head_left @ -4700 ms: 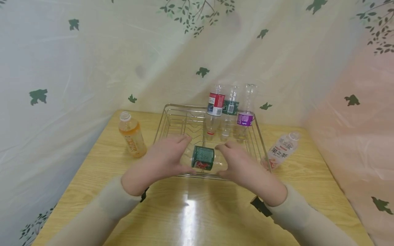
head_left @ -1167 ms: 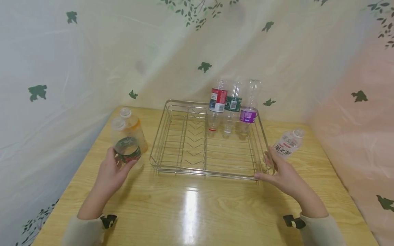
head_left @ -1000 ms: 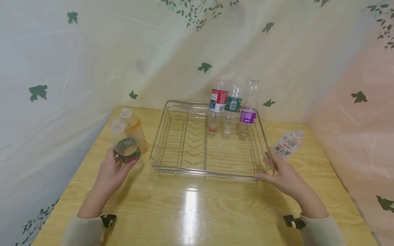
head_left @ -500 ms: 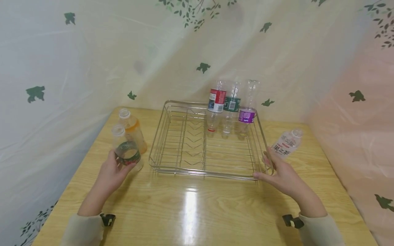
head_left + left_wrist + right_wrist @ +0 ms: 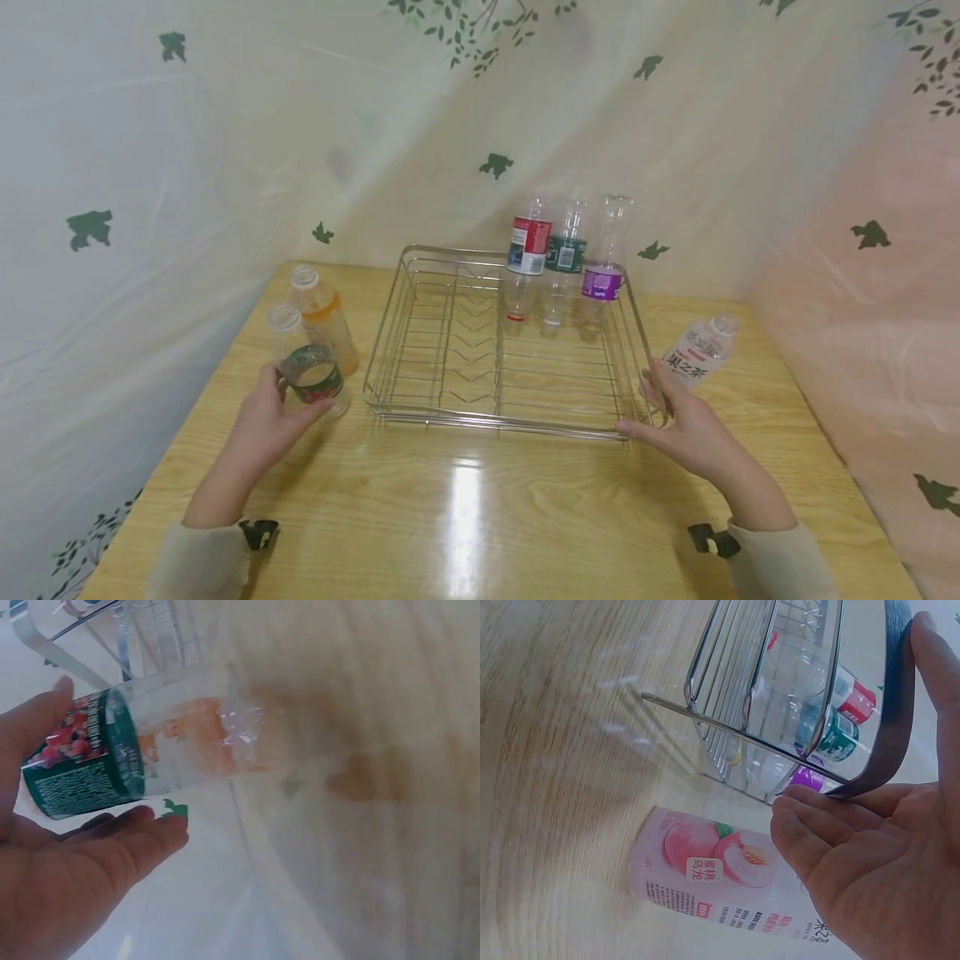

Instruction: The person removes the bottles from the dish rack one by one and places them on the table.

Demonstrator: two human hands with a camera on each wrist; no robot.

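Note:
My left hand [image 5: 262,417] is around a clear bottle with a green berry label [image 5: 317,377], which stands on the table. In the left wrist view its fingers [image 5: 150,838] are straight and a little apart from the bottle, with the thumb close to the label. My right hand [image 5: 686,425] rests at the near right corner of a wire dish rack [image 5: 498,423]. The thumb is by the rim, and straight fingers [image 5: 802,840] lie outside it. Inside the rack's back right stand three upside-down bottles, with red [image 5: 528,246], green [image 5: 565,254] and purple [image 5: 602,282] labels.
A bottle with an orange tint [image 5: 330,317] stands just behind the green-labelled one. To the right of the rack is a pink peach tea bottle [image 5: 697,354], close to my right fingers. Patterned cloth [image 5: 225,150] hangs around the wooden table [image 5: 390,517].
The green-labelled bottle went from both hands above the rack to the table on the left. My right hand moved to the rack's corner. Lately my left fingers have loosened slightly.

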